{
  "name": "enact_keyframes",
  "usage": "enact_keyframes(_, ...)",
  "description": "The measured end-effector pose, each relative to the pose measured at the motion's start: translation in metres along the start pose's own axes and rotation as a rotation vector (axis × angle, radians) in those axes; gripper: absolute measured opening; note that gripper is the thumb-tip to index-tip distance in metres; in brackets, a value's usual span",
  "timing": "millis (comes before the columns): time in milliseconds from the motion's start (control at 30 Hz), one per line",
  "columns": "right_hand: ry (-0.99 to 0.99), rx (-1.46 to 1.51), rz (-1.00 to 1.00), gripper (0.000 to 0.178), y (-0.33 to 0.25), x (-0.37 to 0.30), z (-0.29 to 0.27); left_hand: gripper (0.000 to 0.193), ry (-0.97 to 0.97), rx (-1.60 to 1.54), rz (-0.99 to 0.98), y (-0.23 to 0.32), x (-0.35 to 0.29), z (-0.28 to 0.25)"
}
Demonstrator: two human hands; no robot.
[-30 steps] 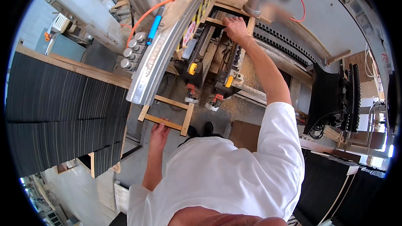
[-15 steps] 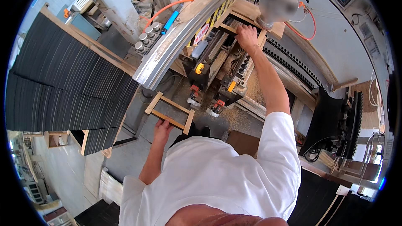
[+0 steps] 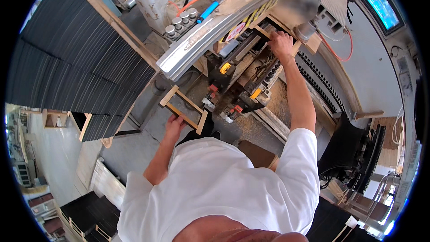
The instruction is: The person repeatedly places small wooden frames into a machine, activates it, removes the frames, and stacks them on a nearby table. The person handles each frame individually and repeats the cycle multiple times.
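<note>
Our left hand (image 3: 174, 124) grips the near rail of a small wooden frame (image 3: 183, 109), held low and left of the machine. Our right hand (image 3: 281, 44) is closed around a wooden piece (image 3: 295, 48) far up on the machine bed (image 3: 251, 76). We should keep the frame level and clear of the metal guard rail (image 3: 215, 24), and keep our fingers on the wood, away from the clamps.
</note>
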State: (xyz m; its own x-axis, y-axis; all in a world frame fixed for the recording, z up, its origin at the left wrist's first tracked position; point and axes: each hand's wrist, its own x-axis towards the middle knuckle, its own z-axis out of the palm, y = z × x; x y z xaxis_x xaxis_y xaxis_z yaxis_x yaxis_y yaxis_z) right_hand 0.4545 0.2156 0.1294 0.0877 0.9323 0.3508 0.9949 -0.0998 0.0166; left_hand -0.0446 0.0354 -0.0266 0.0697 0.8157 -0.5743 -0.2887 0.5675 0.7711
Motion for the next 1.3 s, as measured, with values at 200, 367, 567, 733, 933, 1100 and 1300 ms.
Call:
enact_keyframes(200, -0.009, -0.02, 0.007, 0.023, -0.003, 0.0, -0.005, 0.024, 0.05, 0.077, 0.04, 0.021, -0.02, 0.004)
enact_keyframes(367, 0.061, -0.042, -0.026, 0.023, -0.01, 0.0, -0.003, 0.026, 0.073, 0.24, 0.207, 0.033, -0.045, -0.026)
enact_keyframes(567, -0.223, -0.208, 0.171, 0.032, -0.034, 0.003, -0.026, 0.032, 0.146, 0.426, 0.507, 0.084, -0.126, -0.082)
enact_keyframes(733, -0.103, -0.07, 0.234, 0.036, -0.03, -0.004, -0.033, 0.03, 0.232, 0.16, 0.559, 0.144, -0.212, -0.171)
enact_keyframes(933, 0.445, 0.575, 0.302, 0.024, -0.134, -0.027, -0.09, 0.03, 0.609, -0.066, 0.718, 0.198, -0.251, -0.325)
enact_keyframes(1100, 0.522, 1.002, 0.005, 0.013, -0.258, -0.098, -0.105, 0.036, 0.598, -0.112, 0.623, 0.265, -0.191, -0.436)
enact_keyframes(1300, 0.157, 1.17, 0.062, 0.009, -0.361, -0.188, -0.09, 0.039, 0.576, 0.084, 0.472, 0.295, -0.088, -0.494)
